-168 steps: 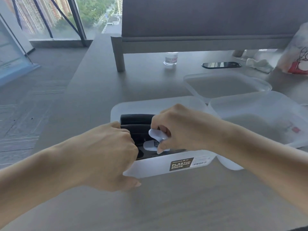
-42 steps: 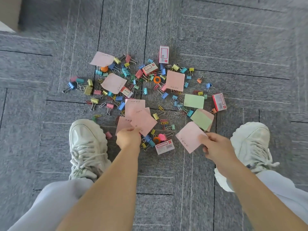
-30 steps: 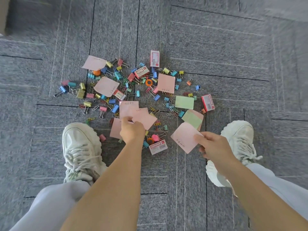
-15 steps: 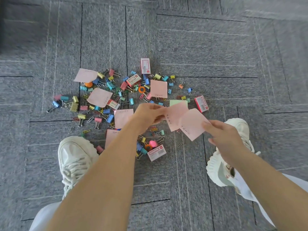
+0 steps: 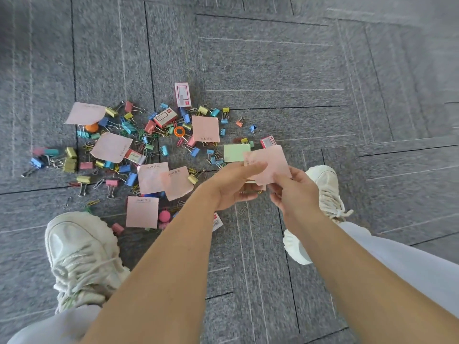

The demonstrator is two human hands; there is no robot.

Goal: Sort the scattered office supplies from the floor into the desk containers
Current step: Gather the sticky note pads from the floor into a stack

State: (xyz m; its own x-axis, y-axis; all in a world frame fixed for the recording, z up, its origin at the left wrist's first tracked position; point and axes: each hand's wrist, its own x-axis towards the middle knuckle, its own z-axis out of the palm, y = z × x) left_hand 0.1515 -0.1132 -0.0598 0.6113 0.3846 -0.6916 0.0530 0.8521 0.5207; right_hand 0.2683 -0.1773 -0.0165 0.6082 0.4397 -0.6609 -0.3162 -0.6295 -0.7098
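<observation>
Small box [image 5: 216, 220] mostly behind forearm [image 5: 173, 256]

Bare grey carpet floor [image 5: 298, 70] lies open beyond and right of the dense scatter of coloured metal binder clips [image 5: 129, 127], which cream knitted sneakers [image 5: 79, 254] flank on the near side.

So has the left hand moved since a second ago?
Yes: the left hand went right, from beside the left shoe to by the green note.

you've got six pink sticky notes [image 5: 142, 212] on the floor [image 5: 273, 70], one green sticky note [image 5: 236, 152], five staple boxes [image 5: 182, 94], binder clips [image 5: 71, 153]: dozens.
</observation>
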